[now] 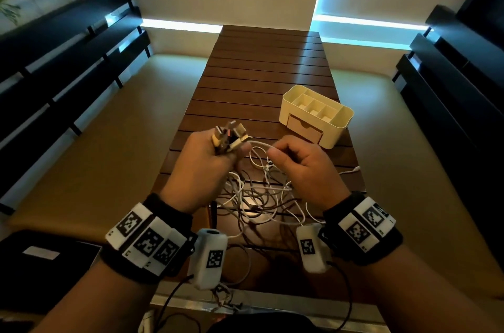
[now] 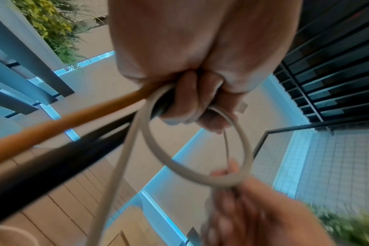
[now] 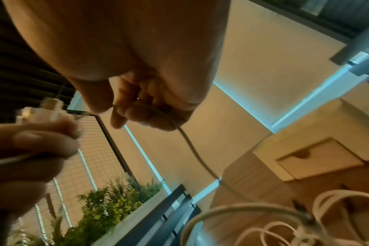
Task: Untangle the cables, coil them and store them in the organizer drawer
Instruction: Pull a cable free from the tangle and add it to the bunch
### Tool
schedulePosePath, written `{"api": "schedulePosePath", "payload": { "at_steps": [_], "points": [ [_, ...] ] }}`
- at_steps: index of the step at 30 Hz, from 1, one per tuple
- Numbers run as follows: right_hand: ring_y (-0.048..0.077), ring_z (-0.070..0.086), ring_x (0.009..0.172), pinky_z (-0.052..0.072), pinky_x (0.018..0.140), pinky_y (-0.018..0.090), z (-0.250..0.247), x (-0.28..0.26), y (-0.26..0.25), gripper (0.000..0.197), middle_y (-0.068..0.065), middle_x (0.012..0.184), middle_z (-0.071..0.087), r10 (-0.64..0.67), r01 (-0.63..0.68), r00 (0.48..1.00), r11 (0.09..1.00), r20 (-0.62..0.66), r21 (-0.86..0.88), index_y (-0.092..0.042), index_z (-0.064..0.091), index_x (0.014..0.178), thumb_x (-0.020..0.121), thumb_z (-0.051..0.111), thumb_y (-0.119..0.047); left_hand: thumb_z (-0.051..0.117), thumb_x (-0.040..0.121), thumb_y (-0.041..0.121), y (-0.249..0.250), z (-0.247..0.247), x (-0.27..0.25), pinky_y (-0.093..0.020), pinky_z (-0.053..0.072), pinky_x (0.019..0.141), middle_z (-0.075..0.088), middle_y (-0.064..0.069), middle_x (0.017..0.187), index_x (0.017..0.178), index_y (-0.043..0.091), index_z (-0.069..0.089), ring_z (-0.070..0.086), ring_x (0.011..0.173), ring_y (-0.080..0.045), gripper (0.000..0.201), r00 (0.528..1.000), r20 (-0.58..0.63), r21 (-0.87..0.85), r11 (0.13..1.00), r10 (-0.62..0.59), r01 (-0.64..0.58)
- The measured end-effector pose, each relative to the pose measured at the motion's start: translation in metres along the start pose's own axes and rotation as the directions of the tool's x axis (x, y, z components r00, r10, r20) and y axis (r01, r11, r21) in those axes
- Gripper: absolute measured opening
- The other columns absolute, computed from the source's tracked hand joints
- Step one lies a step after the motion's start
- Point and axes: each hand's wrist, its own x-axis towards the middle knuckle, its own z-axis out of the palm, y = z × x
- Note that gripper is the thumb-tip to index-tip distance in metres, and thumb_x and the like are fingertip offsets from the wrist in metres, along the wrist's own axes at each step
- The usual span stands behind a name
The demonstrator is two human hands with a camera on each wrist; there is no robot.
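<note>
My left hand (image 1: 210, 158) grips a bunch of cable plugs (image 1: 229, 135), white, black and yellow, raised above the near half of the wooden table (image 1: 261, 73). One white cable (image 1: 259, 145) runs from that bunch to my right hand (image 1: 294, 158), which pinches it between thumb and fingers. In the left wrist view this white cable (image 2: 200, 176) forms a loop between the two hands. A tangle of white and dark cables (image 1: 256, 199) hangs below the hands onto the table. The cream organizer (image 1: 316, 114) stands right of the hands, its front drawer (image 1: 305, 128) closed.
Another white cable end (image 1: 351, 170) lies at the table's right edge. Dark slatted benches (image 1: 68, 60) flank the table on both sides. A dark flat object (image 1: 54, 253) lies at the near left. Planter greenery (image 3: 107, 208) shows in the wrist views.
</note>
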Motion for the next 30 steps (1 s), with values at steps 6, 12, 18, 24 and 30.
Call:
{"api": "schedulePosePath", "payload": {
  "at_steps": [6, 12, 18, 24, 30],
  "points": [
    [0.01, 0.06, 0.076, 0.048, 0.068, 0.028, -0.003, -0.012, 0.031, 0.022, 0.004, 0.086, 0.067, 0.224, -0.224, 0.974, 0.974, -0.01, 0.028, -0.018, 0.068, 0.088, 0.099, 0.054, -0.031, 0.066, 0.093, 0.024, -0.008, -0.026, 0.0, -0.016, 0.041, 0.055, 0.067, 0.01, 0.059, 0.071, 0.016, 0.07, 0.054, 0.051, -0.002, 0.025, 0.996, -0.061, -0.009, 0.997, -0.071, 0.07],
    [0.006, 0.059, 0.075, 0.051, 0.068, 0.025, -0.01, 0.003, 0.03, 0.012, -0.008, 0.082, 0.063, 0.091, -0.093, 0.996, 0.973, -0.02, -0.212, -0.019, 0.069, 0.088, 0.094, 0.064, -0.028, 0.063, 0.094, 0.029, -0.026, -0.033, 0.011, -0.027, 0.046, 0.058, 0.07, -0.001, 0.085, 0.091, 0.023, 0.073, 0.056, 0.069, -0.013, 0.012, 0.922, -0.351, 0.053, 0.979, -0.165, 0.195],
    [0.007, 0.053, 0.076, 0.046, 0.067, 0.027, -0.002, 0.006, 0.02, 0.015, -0.008, 0.085, 0.057, -0.056, 0.081, 0.995, 0.929, 0.08, -0.361, -0.015, 0.07, 0.091, 0.093, 0.064, -0.029, 0.063, 0.094, 0.019, -0.002, -0.019, 0.005, -0.003, 0.043, 0.058, 0.064, 0.019, 0.087, 0.1, 0.023, 0.07, 0.058, 0.069, 0.01, 0.01, 0.949, -0.313, 0.021, 0.999, -0.032, 0.041],
    [0.004, 0.048, 0.072, 0.038, 0.062, 0.014, 0.007, 0.012, -0.014, 0.009, -0.014, 0.084, 0.049, -0.257, 0.269, 0.963, 0.91, 0.083, -0.314, -0.018, 0.07, 0.1, 0.092, 0.067, -0.02, 0.067, 0.093, 0.013, 0.002, 0.012, 0.004, -0.01, 0.045, 0.061, 0.068, 0.011, 0.083, 0.09, 0.031, 0.066, 0.061, 0.074, 0.002, 0.019, 0.997, -0.055, 0.007, 0.998, 0.06, -0.06],
    [0.005, 0.049, 0.073, 0.04, 0.064, 0.01, 0.004, 0.007, -0.02, 0.004, -0.018, 0.079, 0.046, -0.265, 0.271, 0.962, 0.934, 0.058, -0.231, -0.015, 0.07, 0.093, 0.089, 0.07, -0.016, 0.067, 0.093, 0.013, 0.003, 0.005, 0.004, -0.01, 0.042, 0.057, 0.068, 0.006, 0.075, 0.088, 0.014, 0.07, 0.06, 0.066, 0.002, 0.006, 0.999, 0.015, 0.029, 0.998, 0.052, -0.052]
  ]
}}
